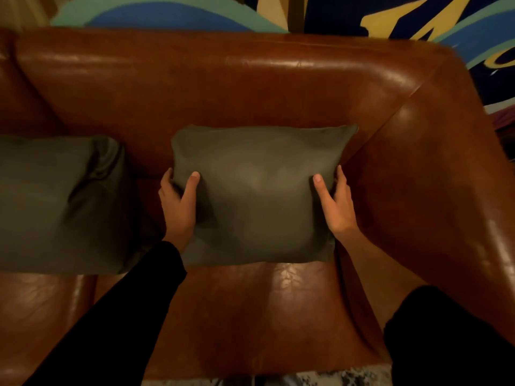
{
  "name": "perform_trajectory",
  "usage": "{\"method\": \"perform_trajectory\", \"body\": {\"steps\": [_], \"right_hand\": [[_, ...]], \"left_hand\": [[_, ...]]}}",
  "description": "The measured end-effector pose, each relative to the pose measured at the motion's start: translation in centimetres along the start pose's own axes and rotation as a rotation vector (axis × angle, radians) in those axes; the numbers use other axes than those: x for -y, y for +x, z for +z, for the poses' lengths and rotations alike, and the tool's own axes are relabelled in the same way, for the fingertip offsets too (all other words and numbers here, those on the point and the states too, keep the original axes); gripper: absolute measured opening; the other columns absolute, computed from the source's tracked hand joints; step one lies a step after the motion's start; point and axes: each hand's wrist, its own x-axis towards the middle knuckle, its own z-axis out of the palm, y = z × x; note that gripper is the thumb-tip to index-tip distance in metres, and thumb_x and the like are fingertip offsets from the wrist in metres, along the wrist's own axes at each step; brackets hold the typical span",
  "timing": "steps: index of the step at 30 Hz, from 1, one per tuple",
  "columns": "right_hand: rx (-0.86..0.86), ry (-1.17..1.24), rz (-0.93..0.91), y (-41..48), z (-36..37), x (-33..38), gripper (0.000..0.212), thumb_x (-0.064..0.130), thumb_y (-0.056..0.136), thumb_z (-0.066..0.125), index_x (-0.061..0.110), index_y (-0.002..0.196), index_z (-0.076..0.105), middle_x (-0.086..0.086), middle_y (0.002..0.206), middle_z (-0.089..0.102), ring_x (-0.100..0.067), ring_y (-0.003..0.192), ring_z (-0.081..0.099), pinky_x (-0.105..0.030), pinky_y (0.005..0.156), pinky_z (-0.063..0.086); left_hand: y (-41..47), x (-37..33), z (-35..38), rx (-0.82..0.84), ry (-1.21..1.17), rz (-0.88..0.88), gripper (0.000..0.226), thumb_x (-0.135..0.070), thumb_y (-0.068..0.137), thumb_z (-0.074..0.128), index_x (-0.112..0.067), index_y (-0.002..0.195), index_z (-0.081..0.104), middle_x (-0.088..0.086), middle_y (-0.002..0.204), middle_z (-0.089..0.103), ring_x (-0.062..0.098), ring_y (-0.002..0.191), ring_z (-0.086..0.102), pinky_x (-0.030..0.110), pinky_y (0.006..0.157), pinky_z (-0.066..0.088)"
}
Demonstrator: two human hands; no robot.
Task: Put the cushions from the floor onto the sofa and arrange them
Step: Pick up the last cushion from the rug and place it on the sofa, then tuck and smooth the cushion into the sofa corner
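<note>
A dark grey-green cushion stands on the right seat of the brown leather sofa, leaning against the backrest near the right armrest. My left hand grips its left edge, thumb on the front face. Gripping the right edge the same way is my right hand. A second grey-green cushion rests on the left seat, creased at its upper right, with neither hand touching it.
The sofa's right armrest rises close beside the held cushion. A painted wall with blue, green and yellow shapes stands behind the backrest. A strip of patterned floor shows below the seat's front edge.
</note>
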Motion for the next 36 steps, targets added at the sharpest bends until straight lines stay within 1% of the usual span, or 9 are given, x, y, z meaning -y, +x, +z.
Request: {"method": "perform_trajectory", "body": {"steps": [6, 11, 15, 19, 21, 23, 25, 33, 36], "right_hand": [[-0.044, -0.038, -0.043, -1.9, -1.7, 2.9, 0.082, 0.061, 0.089, 0.044, 0.027, 0.153, 0.005, -0.001, 0.157, 0.015, -0.018, 0.145, 0.015, -0.035, 0.114, 0.016], [-0.118, -0.131, -0.141, -4.3, -2.4, 4.7, 0.081, 0.063, 0.088, 0.044, 0.026, 0.152, 0.011, -0.001, 0.156, 0.021, -0.018, 0.144, 0.016, -0.038, 0.116, 0.018], [-0.098, -0.261, -0.294, -6.6, -2.4, 6.4, 0.078, 0.058, 0.089, 0.049, 0.022, 0.151, 0.017, 0.0, 0.157, 0.022, -0.017, 0.145, 0.015, -0.034, 0.115, 0.017], [-0.029, -0.327, -0.416, -8.0, -2.0, 8.9, 0.077, 0.056, 0.089, 0.05, 0.023, 0.151, 0.019, 0.005, 0.158, 0.017, -0.011, 0.146, 0.009, -0.03, 0.117, 0.011], [0.017, -0.363, -0.468, -8.1, -1.4, 10.2, 0.077, 0.057, 0.089, 0.05, 0.023, 0.151, 0.02, 0.007, 0.159, 0.015, -0.007, 0.146, 0.006, -0.025, 0.116, 0.009], [0.069, -0.413, -0.512, -7.8, -0.6, 11.5, 0.077, 0.058, 0.089, 0.05, 0.024, 0.151, 0.019, 0.007, 0.159, 0.014, -0.007, 0.146, 0.005, -0.023, 0.114, 0.007], [0.122, -0.453, -0.559, -7.0, 0.7, 12.7, 0.078, 0.058, 0.089, 0.049, 0.023, 0.151, 0.019, 0.005, 0.159, 0.013, -0.008, 0.146, 0.005, -0.027, 0.117, 0.008], [0.326, -0.621, -0.725, -3.5, 6.8, 15.2, 0.078, 0.062, 0.089, 0.045, 0.024, 0.151, 0.018, 0.005, 0.159, 0.014, -0.01, 0.146, 0.005, -0.034, 0.119, 0.011], [0.384, -0.689, -0.774, -2.3, 9.0, 15.1, 0.078, 0.063, 0.089, 0.043, 0.025, 0.151, 0.017, 0.004, 0.159, 0.014, -0.011, 0.147, 0.006, -0.033, 0.119, 0.01]], "left_hand": [[-1.0, -3.6, -1.0, 0.02, 0.092, 0.075, 0.07, -0.042, 0.092, 0.057, -0.019, 0.149, 0.024, 0.009, 0.15, 0.025, 0.024, 0.136, 0.031, 0.029, 0.107, 0.027], [-1.9, -6.0, -2.2, 0.108, 0.216, 0.269, 0.069, -0.038, 0.091, 0.06, -0.016, 0.147, 0.028, 0.011, 0.149, 0.028, 0.024, 0.137, 0.03, 0.029, 0.111, 0.023], [-3.4, -7.7, -3.1, 0.238, 0.303, 0.413, 0.069, -0.036, 0.091, 0.06, -0.014, 0.148, 0.028, 0.011, 0.149, 0.031, 0.023, 0.139, 0.029, 0.033, 0.115, 0.023], [-4.5, -9.9, -3.9, 0.381, 0.371, 0.526, 0.065, -0.036, 0.093, 0.059, -0.018, 0.148, 0.029, 0.006, 0.151, 0.032, 0.019, 0.139, 0.031, 0.028, 0.112, 0.024], [-4.5, -11.0, -4.1, 0.404, 0.381, 0.566, 0.064, -0.034, 0.093, 0.059, -0.019, 0.148, 0.03, 0.007, 0.15, 0.034, 0.019, 0.138, 0.033, 0.028, 0.112, 0.026], [-4.0, -11.7, -4.4, 0.375, 0.38, 0.579, 0.062, -0.032, 0.093, 0.059, -0.019, 0.147, 0.031, 0.006, 0.149, 0.036, 0.019, 0.137, 0.033, 0.021, 0.108, 0.024], [-3.2, -11.7, -4.8, 0.329, 0.383, 0.571, 0.061, -0.032, 0.094, 0.058, -0.019, 0.147, 0.032, 0.006, 0.149, 0.036, 0.017, 0.138, 0.032, 0.015, 0.103, 0.021], [0.2, -9.5, -6.4, 0.181, 0.384, 0.497, 0.056, -0.029, 0.095, 0.056, -0.016, 0.145, 0.035, 0.006, 0.147, 0.04, 0.017, 0.136, 0.035, 0.012, 0.1, 0.022], [1.7, -7.7, -6.6, 0.131, 0.341, 0.434, 0.055, -0.029, 0.095, 0.056, -0.016, 0.145, 0.035, 0.006, 0.146, 0.041, 0.017, 0.134, 0.037, 0.019, 0.102, 0.026]]}}
